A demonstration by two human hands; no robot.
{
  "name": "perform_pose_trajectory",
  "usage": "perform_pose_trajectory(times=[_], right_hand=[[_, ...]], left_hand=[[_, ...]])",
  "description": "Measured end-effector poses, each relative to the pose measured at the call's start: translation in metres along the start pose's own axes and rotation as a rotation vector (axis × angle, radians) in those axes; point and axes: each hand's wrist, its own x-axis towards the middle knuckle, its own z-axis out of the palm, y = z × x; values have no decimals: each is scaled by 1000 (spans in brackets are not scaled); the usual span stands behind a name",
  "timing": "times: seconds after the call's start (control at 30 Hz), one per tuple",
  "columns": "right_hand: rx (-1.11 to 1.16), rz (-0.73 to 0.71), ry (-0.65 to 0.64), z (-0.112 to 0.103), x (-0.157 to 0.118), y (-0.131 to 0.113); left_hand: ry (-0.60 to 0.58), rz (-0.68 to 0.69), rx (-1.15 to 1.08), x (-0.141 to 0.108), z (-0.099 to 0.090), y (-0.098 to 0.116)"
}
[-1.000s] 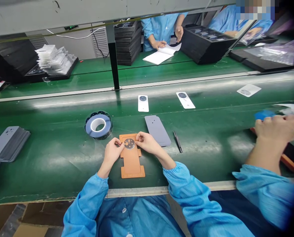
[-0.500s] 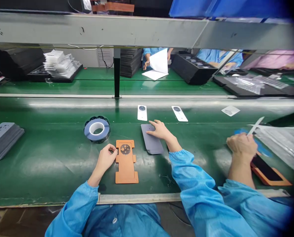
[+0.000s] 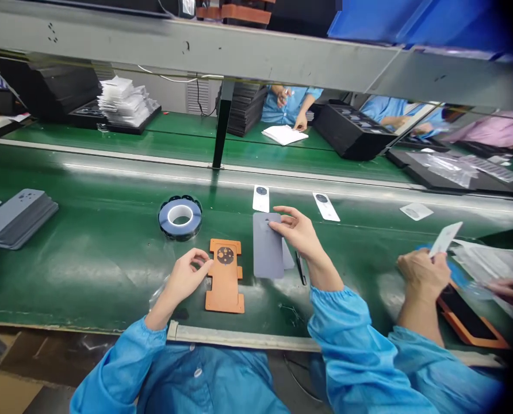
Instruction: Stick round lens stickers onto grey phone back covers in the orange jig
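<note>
An orange fixture (image 3: 224,287) lies flat in front of me, with a round black piece with holes (image 3: 225,256) at its top. My left hand (image 3: 186,277) is at the fixture's left edge, thumb and forefinger brought together; what they pinch, if anything, is too small to make out. Between the thumb and fingers of my right hand (image 3: 302,234) is the upper right part of a thin grey phone back panel (image 3: 267,253), raised and tilted. Another grey panel (image 3: 287,257) shows partly behind it. A slim black tool (image 3: 300,268) lies beside my right wrist.
A roll of blue tape (image 3: 164,218) lies behind my left hand. Grey panels (image 3: 23,215) are stacked at far left. White cards (image 3: 260,201) lie behind my right hand. At right, a co-worker's hand (image 3: 424,271) holds a white card over another orange fixture (image 3: 489,336).
My right hand has closed on the grey panel and raised it, uncovering another panel and the black tool. My left hand stays by the orange fixture. The view has tilted a little.
</note>
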Motion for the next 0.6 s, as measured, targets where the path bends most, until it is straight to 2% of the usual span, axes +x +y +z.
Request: perform_pose_trajectory(times=[0.1,0.2,0.27,0.37,0.47,0.6], right_hand=[[120,39,-58,42,-29,-10],[216,99,-122,81,-47,-4],[257,109,-145,97,-54,3],[245,83,-150,107,-58,12],[214,55,-163,106,-61,19],[23,-48,-193,103,-63,28]], left_hand=[[-56,62,-9,-1,3,-4],[-102,145,23,1,7,-8],[-117,176,47,3,9,-13],[-122,198,95,10,13,-21],[-162,234,132,17,16,-28],[-239,290,173,24,17,-32]])
